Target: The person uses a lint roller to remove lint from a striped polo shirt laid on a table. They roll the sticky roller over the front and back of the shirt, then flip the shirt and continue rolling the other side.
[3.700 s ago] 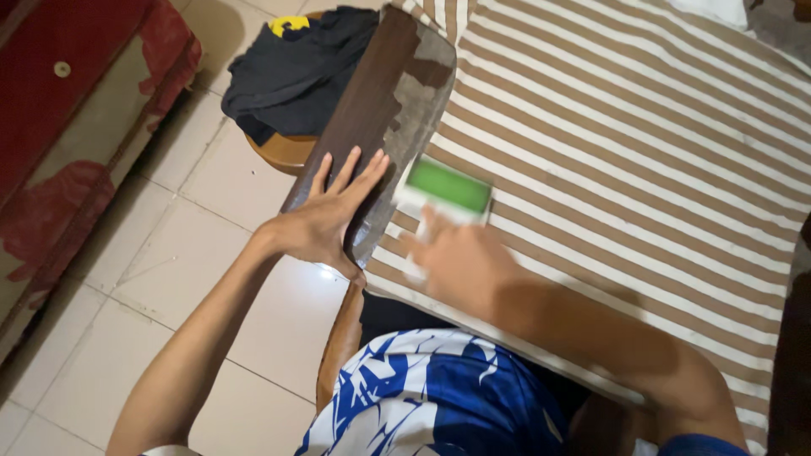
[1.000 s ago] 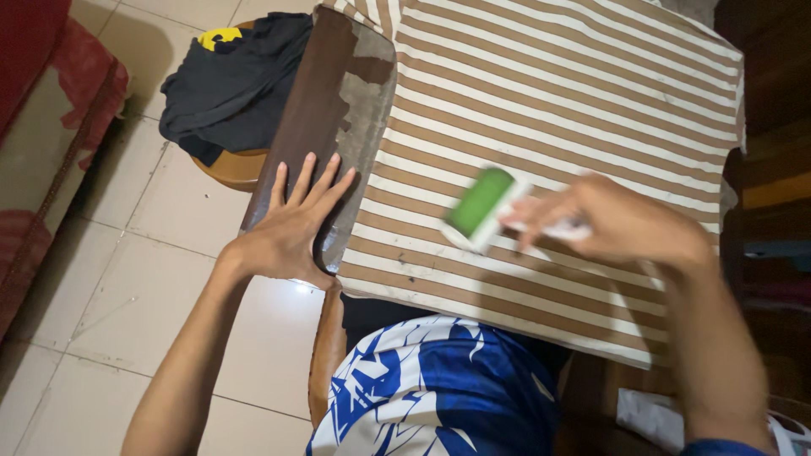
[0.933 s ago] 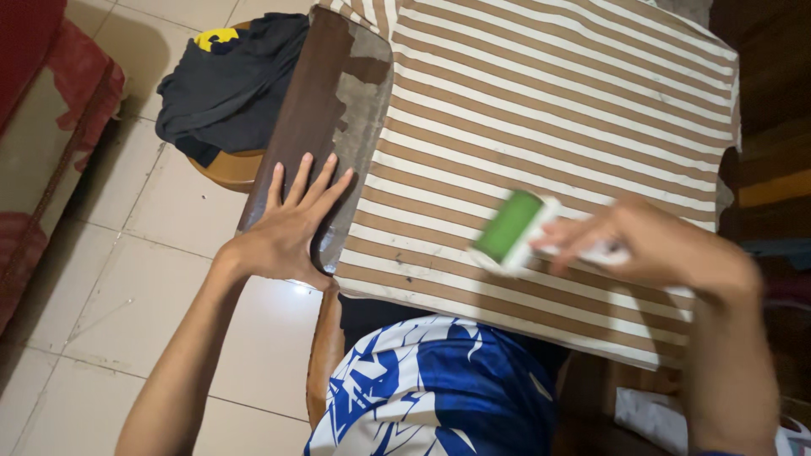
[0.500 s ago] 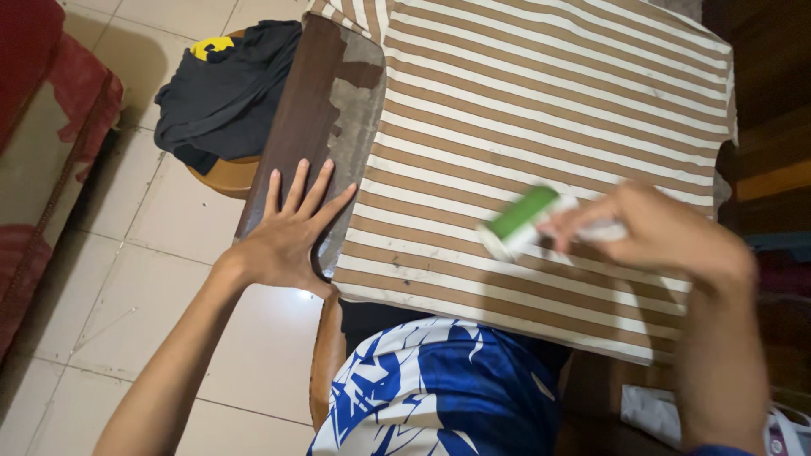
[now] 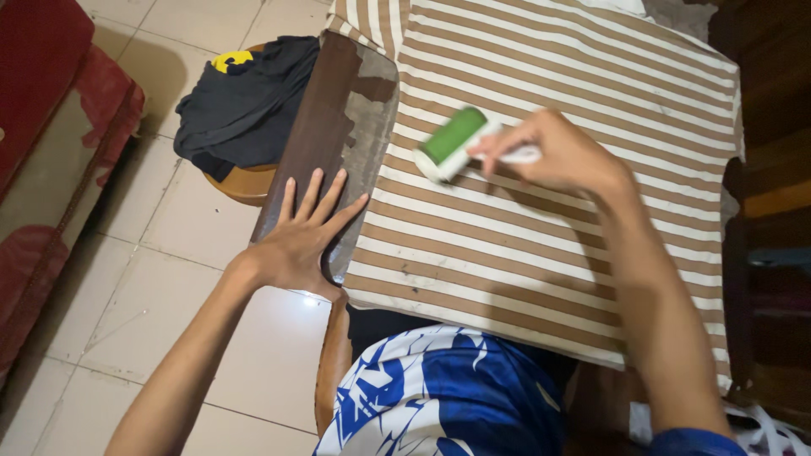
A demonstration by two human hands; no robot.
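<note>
Green and white, the plastic lint roller (image 5: 452,141) sits gripped in my right hand (image 5: 562,154) on the brown-and-white striped cloth (image 5: 549,219). My left hand (image 5: 304,241) lies flat, fingers spread, on the worn dark wooden table edge (image 5: 325,127).

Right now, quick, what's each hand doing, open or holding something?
Left hand: open, flat on the table edge.
Right hand: closed on the lint roller handle, roller on the striped cloth.

A worn dark brown table (image 5: 317,127) carries a brown-and-white striped cloth (image 5: 557,76) spread flat over most of it, leaving the left strip bare.
</note>
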